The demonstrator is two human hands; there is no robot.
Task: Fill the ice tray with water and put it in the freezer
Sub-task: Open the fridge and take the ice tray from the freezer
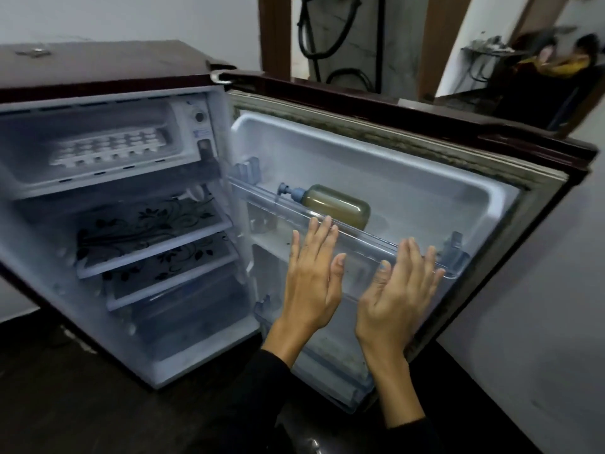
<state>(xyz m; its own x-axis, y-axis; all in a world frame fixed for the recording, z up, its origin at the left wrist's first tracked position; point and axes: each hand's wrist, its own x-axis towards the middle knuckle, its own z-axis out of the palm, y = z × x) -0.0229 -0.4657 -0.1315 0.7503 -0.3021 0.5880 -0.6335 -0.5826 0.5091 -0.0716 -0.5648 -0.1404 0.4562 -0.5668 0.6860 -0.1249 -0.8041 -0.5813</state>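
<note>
A white ice tray (109, 147) lies flat inside the freezer compartment (39, 183) at the top of the small maroon fridge. The fridge door (409, 188) stands wide open to the right. My left hand (311, 276) and my right hand (397, 293) are both raised in front of the inner side of the door, fingers straight and holding nothing. The fingertips lie at the clear rail of the door shelf (366, 239); I cannot tell whether they touch it.
A pump bottle (334, 204) of yellowish liquid lies on its side in the door shelf. Two glass shelves (154, 224) with a black floral print sit below the freezer. Dark floor lies in front. A doorway and a cluttered dark table stand behind the fridge.
</note>
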